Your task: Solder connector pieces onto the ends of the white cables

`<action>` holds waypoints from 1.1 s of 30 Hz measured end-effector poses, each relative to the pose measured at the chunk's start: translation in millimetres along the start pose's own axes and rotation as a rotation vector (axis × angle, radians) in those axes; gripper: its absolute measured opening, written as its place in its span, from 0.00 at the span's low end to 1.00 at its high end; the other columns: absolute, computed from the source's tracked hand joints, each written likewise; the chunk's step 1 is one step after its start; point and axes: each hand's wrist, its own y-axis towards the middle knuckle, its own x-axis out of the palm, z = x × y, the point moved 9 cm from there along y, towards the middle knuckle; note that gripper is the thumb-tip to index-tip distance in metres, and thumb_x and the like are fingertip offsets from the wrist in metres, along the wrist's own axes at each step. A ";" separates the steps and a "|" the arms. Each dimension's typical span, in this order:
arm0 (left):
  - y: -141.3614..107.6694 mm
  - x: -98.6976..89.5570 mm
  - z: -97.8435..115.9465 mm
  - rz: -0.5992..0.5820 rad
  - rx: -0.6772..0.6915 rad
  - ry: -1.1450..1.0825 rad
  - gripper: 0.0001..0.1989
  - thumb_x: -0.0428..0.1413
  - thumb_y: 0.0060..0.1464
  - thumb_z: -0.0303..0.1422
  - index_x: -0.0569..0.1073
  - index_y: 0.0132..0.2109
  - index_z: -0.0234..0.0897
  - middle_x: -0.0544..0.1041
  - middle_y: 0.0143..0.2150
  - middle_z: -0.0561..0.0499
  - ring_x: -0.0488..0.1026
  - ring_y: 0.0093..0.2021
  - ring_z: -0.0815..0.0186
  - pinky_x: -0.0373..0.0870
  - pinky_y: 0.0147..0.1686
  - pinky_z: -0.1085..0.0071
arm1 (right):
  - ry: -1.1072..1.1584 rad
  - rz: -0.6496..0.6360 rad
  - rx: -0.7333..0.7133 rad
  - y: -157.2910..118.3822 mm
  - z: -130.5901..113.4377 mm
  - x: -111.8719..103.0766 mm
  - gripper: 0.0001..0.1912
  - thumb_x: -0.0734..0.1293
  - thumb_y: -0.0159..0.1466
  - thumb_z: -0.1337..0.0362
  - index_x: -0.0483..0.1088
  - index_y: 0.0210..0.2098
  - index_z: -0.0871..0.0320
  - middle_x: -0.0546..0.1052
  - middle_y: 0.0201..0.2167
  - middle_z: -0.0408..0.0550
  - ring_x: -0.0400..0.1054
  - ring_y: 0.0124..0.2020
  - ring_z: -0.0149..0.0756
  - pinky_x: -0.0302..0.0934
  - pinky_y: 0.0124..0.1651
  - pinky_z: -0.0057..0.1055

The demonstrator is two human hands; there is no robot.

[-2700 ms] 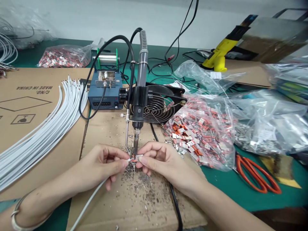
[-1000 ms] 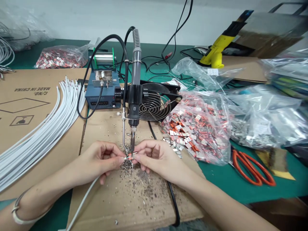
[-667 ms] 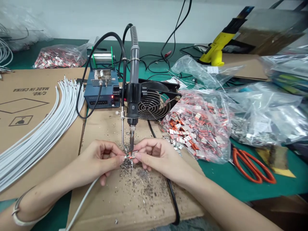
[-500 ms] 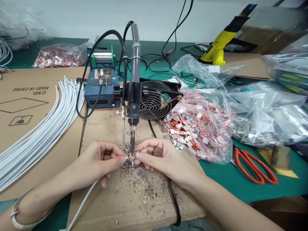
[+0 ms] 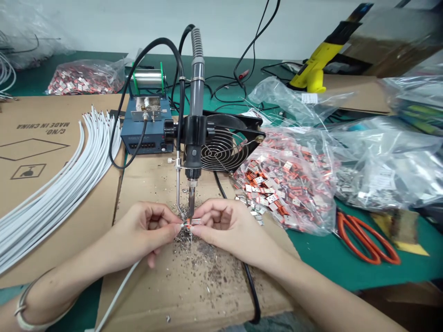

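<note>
Right now, a small metal-and-orange connector [image 5: 189, 223] is pinched between the fingertips of both hands, just under the tip of a soldering iron [image 5: 197, 92]. With the left hand [image 5: 145, 233], one end of the part is held by the thumb and first finger, and the other fingers are curled in. A thin white cable [image 5: 119, 290] is led away from that hand, down across the cardboard [image 5: 214, 295]. With the right hand [image 5: 231, 230], the other end is pinched in the same way, so neither hand is open. The iron is held up by a black stand [image 5: 194, 131]. Whether its tip is touching the part cannot be told. Small metal bits [image 5: 183, 240] are scattered on the cardboard under the hands. A blue solder station [image 5: 147, 131] and a round fan [image 5: 221, 150] are set behind the iron. A bundle of white cables [image 5: 51, 207] is laid to the left. A big clear bag of orange parts [image 5: 287, 180] is piled to the right, with orange scissors [image 5: 363, 242] beyond it on a green mat [image 5: 328, 263].
</note>
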 end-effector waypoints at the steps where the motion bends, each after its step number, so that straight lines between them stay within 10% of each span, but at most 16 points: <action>1: 0.2 0.2 0.1 0.001 0.001 0.000 0.14 0.57 0.51 0.40 0.71 0.34 0.30 0.60 0.18 0.58 0.58 0.17 0.77 0.64 0.14 0.83 | -0.015 0.004 -0.004 0.3 0.1 0.3 0.15 0.77 0.42 0.67 0.70 0.25 0.62 0.69 0.19 0.41 0.59 0.20 0.23 0.53 0.23 0.22; 33: 0.0 -0.5 1.7 -0.004 0.008 -0.052 0.15 0.60 0.48 0.41 0.72 0.33 0.30 0.63 0.19 0.57 0.59 0.16 0.78 0.62 0.12 0.85 | 0.029 -0.095 -0.042 -7.0 -10.1 -2.3 0.07 0.72 0.51 0.67 0.73 0.30 0.61 0.77 0.24 0.45 0.68 0.26 0.26 0.59 0.30 0.22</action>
